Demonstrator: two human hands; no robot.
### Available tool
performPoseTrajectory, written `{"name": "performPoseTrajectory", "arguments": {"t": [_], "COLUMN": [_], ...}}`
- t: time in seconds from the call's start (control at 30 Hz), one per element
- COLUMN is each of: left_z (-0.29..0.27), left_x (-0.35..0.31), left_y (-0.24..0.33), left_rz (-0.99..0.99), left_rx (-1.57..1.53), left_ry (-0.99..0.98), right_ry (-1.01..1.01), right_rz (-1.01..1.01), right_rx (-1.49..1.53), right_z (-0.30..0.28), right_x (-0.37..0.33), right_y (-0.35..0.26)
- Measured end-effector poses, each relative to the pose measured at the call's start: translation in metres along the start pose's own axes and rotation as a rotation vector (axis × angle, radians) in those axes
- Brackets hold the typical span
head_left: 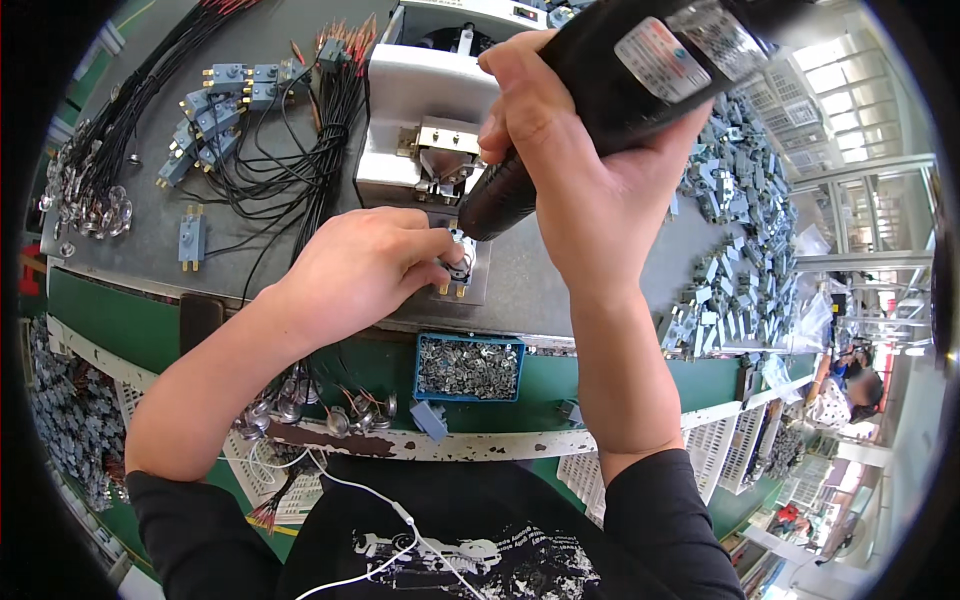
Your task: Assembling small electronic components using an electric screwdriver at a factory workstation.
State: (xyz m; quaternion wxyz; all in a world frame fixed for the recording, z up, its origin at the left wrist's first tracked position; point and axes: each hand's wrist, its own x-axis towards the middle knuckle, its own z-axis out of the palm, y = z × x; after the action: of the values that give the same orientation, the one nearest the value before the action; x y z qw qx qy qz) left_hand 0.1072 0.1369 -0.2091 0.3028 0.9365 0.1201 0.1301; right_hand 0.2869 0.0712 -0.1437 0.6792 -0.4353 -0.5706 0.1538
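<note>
Closest to me, a white cord (400,512) hangs down the person's black shirt (330,560). Just past it, round metal caps (340,422) on dark wires and a blue-grey block (431,421) sit by the chipped white rail (490,446). Beyond that stands a blue tray (468,398) filled with small metal clips (470,366).

Then come the hands, over the near edge of the grey counter (535,292). The left hand (370,262) reaches in with thumb and forefinger brought nearly together, pinching a small part (459,272) whose brass tabs point back toward the person. The part lies right at those fingertips, on a metal plate (478,290), below and to the left of the right hand (605,165). That one is wrapped firmly around a thick black driver (625,85), its narrow end slanting down just above the part; I can't tell whether the tip touches it.

Behind the plate rises a white machine (405,95). To its left lie bundled black cables (325,165) and a cluster of blue-grey switches (215,118); to the right spreads a big heap of similar pieces (745,180). Far off at the right, a co-worker (830,405) sits in a pale patterned top.
</note>
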Motion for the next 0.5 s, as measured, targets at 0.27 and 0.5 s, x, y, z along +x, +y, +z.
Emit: {"name": "performPoseTrajectory", "arguments": {"t": [0.27, 0.5], "left_z": [0.004, 0.009], "left_x": [-0.001, -0.002], "left_y": [-0.005, -0.007], "left_rz": [0.051, 0.077], "left_rx": [-0.022, -0.080], "left_ry": [0.022, 0.056], "right_ry": [-0.008, 0.003], "right_rz": [0.200, 0.350], "right_rx": [0.230, 0.469], "right_z": [0.003, 0.010], "right_x": [-0.013, -0.017], "right_y": [-0.002, -0.005]}}
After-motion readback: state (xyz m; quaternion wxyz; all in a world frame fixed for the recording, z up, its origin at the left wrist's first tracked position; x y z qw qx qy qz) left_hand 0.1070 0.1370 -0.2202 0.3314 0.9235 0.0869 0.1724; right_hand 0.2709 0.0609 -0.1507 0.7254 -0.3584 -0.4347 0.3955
